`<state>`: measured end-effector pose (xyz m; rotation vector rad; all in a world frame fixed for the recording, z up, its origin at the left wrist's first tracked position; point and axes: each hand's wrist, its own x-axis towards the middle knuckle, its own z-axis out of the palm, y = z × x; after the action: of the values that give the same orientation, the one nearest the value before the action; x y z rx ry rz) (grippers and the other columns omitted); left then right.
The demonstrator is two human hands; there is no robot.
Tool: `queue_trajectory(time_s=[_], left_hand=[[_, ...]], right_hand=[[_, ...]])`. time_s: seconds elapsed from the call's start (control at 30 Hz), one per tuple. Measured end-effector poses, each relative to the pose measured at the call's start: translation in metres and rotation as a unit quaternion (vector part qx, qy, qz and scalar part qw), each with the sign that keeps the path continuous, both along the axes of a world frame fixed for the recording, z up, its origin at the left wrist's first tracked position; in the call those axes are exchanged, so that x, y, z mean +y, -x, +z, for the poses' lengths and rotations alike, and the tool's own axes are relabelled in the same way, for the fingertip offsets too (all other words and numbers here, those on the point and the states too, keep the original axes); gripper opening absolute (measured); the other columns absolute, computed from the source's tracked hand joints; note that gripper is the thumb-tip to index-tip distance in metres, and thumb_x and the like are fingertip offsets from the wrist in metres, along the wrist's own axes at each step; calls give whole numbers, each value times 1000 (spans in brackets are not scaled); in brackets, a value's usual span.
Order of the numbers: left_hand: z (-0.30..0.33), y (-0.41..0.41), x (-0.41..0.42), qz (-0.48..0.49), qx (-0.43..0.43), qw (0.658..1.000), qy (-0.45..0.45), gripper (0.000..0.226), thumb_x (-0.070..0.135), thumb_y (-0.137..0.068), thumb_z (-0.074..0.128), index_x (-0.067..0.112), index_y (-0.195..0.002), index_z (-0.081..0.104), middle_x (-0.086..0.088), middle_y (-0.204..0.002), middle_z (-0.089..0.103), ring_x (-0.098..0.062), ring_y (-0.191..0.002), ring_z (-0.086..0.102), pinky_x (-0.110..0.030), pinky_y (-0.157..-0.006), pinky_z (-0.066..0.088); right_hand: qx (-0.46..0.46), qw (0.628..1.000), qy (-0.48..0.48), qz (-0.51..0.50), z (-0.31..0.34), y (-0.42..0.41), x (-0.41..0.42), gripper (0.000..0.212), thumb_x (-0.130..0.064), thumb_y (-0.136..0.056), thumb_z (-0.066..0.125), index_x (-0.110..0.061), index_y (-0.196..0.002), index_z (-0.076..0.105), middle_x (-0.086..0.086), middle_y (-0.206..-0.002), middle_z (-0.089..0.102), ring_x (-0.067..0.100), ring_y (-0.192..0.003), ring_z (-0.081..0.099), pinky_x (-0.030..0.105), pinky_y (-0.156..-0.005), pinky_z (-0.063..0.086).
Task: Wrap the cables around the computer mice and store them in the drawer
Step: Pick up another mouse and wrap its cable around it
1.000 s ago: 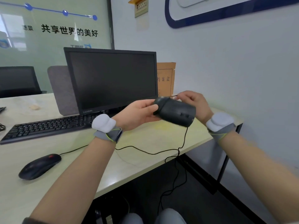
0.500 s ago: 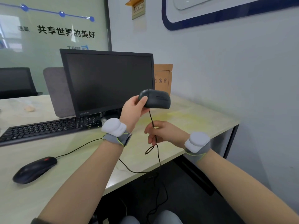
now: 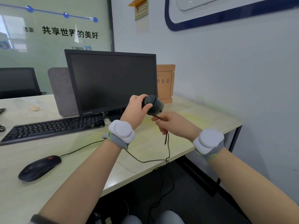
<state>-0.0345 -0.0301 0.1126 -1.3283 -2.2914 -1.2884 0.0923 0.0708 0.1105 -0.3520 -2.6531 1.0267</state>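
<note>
- A black computer mouse (image 3: 152, 104) is held up above the desk, in front of the lower right corner of the monitor, with at least one turn of its thin black cable (image 3: 168, 143) visible around its body.
- The cable leaves the underside of this mouse, hangs down in a loop and drops over the desk's front edge.
- A second black mouse (image 3: 39, 167), with a red wheel, lies flat on the desk at the near left, and its own cable (image 3: 77, 149) trails off to the right, unwrapped.

the cable (image 3: 168, 147) drops below the desk (image 3: 186, 143) edge, its far end hidden.
</note>
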Motion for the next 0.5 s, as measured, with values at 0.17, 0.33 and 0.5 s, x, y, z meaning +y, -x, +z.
queue_trajectory(time_s=[0.17,0.33,0.5], left_hand=[[7,-3,-1,36,72,994,70,30,30,-95,44,18,-123,46,-6,-117,40,-22,-91,49,-33,-82,44],[12,-8,-3,49,117,982,143,27,29,-95,45,17,-118,49,-7,-113,41,-24,-93,48,-33,-80,43],[30,-2,-24,-71,63,975,203,24,31,-95,46,24,-115,55,0,-103,58,-16,-89,57,-23,-70,38]], right_hand=[[26,939,-326,-110,18,-1,-4,32,-14,-86,44,-26,-110,61,0,-81,61,22,-70,55,30,-58,41],[136,813,-555,-116,18,8,-2,16,-8,-88,43,-16,-99,53,4,-87,61,29,-80,54,33,-70,22],[151,787,-597,-47,19,0,27,18,-26,-94,49,-21,-107,60,0,-90,65,26,-81,57,34,-72,29]])
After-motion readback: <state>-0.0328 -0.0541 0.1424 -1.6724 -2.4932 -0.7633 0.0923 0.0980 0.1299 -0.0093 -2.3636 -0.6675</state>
